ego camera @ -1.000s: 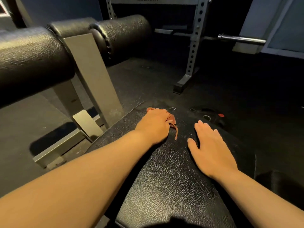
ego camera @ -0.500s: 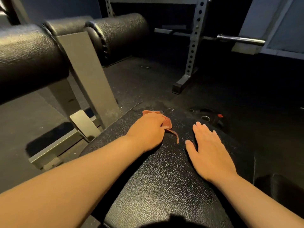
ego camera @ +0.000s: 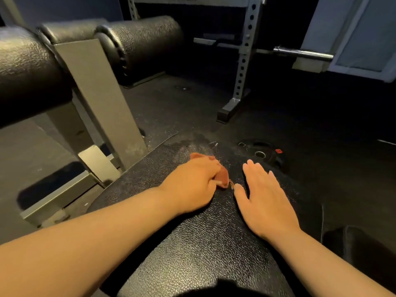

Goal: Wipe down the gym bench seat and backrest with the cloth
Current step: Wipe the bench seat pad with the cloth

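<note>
A black textured bench pad (ego camera: 199,249) runs from the bottom of the view up to its far end near the middle. My left hand (ego camera: 190,185) lies on the pad near that end, with its fingers curled over a small reddish-brown cloth (ego camera: 222,177). The cloth is bunched and mostly hidden under the hand. A damp smear shows on the pad just beyond the cloth. My right hand (ego camera: 265,198) rests flat on the pad beside it, fingers straight, thumb close to the cloth's loose end.
Black padded rollers (ego camera: 141,46) on a grey steel frame (ego camera: 96,99) stand to the left. A perforated rack upright (ego camera: 242,67) and a barbell end (ego camera: 304,53) are behind. A weight plate (ego camera: 262,154) lies on the dark rubber floor just past the bench end.
My left hand has drawn the cloth back toward me along the pad, closer to my right thumb. My right hand has stayed flat in about the same place.
</note>
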`<act>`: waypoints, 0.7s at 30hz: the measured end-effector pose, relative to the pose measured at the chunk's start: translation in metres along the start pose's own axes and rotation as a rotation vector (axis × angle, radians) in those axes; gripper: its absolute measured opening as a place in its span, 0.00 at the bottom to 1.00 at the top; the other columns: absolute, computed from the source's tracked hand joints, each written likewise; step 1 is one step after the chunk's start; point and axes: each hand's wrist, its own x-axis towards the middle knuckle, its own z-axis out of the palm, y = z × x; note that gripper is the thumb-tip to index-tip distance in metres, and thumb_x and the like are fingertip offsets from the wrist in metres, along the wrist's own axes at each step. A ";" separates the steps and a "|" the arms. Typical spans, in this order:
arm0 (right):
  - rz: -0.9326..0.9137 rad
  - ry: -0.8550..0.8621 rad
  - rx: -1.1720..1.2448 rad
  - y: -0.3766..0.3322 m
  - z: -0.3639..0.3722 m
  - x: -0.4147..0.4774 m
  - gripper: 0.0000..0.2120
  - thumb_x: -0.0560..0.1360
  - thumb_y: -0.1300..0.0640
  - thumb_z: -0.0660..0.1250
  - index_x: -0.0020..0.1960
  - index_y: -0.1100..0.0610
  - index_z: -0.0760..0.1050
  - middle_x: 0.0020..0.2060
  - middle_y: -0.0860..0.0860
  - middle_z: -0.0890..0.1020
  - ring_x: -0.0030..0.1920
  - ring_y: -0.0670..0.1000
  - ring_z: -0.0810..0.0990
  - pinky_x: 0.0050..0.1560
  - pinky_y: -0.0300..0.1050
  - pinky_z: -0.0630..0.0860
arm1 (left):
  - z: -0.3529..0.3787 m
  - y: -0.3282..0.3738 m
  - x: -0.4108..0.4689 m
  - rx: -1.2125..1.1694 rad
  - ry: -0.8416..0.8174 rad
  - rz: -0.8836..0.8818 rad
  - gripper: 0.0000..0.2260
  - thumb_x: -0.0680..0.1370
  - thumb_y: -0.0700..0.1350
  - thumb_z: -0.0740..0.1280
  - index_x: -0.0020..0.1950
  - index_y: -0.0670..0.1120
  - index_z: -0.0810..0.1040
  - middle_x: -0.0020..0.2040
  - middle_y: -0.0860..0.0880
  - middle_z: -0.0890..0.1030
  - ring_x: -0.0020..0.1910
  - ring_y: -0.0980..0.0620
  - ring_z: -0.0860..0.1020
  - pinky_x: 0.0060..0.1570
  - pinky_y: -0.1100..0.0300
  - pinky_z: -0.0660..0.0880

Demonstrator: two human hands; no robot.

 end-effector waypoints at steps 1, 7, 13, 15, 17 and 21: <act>-0.003 0.002 -0.006 0.000 0.000 0.001 0.31 0.82 0.41 0.51 0.81 0.50 0.52 0.81 0.46 0.53 0.81 0.46 0.48 0.80 0.46 0.43 | -0.004 0.001 -0.007 -0.020 -0.038 0.082 0.08 0.77 0.44 0.58 0.50 0.55 0.73 0.53 0.57 0.75 0.55 0.56 0.71 0.59 0.59 0.70; -0.002 0.009 -0.001 0.000 0.002 0.001 0.30 0.82 0.41 0.51 0.81 0.50 0.52 0.81 0.45 0.53 0.81 0.46 0.49 0.80 0.46 0.44 | -0.006 -0.034 0.060 0.126 -0.021 -0.196 0.10 0.78 0.43 0.57 0.51 0.55 0.75 0.51 0.54 0.77 0.58 0.45 0.74 0.59 0.48 0.73; -0.033 0.025 -0.002 0.000 0.001 0.001 0.29 0.82 0.43 0.52 0.80 0.50 0.55 0.80 0.46 0.57 0.80 0.46 0.51 0.81 0.48 0.46 | 0.018 0.018 0.051 0.101 -0.061 -0.009 0.15 0.79 0.43 0.59 0.64 0.45 0.76 0.63 0.47 0.77 0.66 0.45 0.72 0.65 0.50 0.69; -0.030 0.030 0.003 0.001 0.001 0.001 0.29 0.82 0.43 0.52 0.80 0.50 0.55 0.80 0.46 0.57 0.80 0.46 0.50 0.80 0.47 0.45 | 0.008 0.006 0.050 0.053 -0.125 0.002 0.16 0.77 0.48 0.56 0.62 0.50 0.76 0.59 0.48 0.78 0.60 0.46 0.75 0.61 0.48 0.73; -0.010 0.029 0.018 0.001 0.001 0.002 0.29 0.82 0.41 0.52 0.81 0.49 0.54 0.81 0.45 0.55 0.81 0.46 0.49 0.80 0.46 0.44 | -0.001 -0.013 0.069 0.092 -0.079 -0.177 0.09 0.78 0.47 0.57 0.54 0.53 0.75 0.53 0.49 0.78 0.52 0.46 0.77 0.54 0.49 0.76; -0.014 0.024 0.037 0.001 0.003 0.003 0.30 0.82 0.42 0.53 0.81 0.50 0.53 0.80 0.45 0.55 0.81 0.45 0.50 0.81 0.47 0.45 | 0.017 0.007 0.087 0.305 0.048 -0.251 0.10 0.76 0.41 0.61 0.53 0.51 0.78 0.54 0.46 0.79 0.56 0.43 0.76 0.55 0.48 0.75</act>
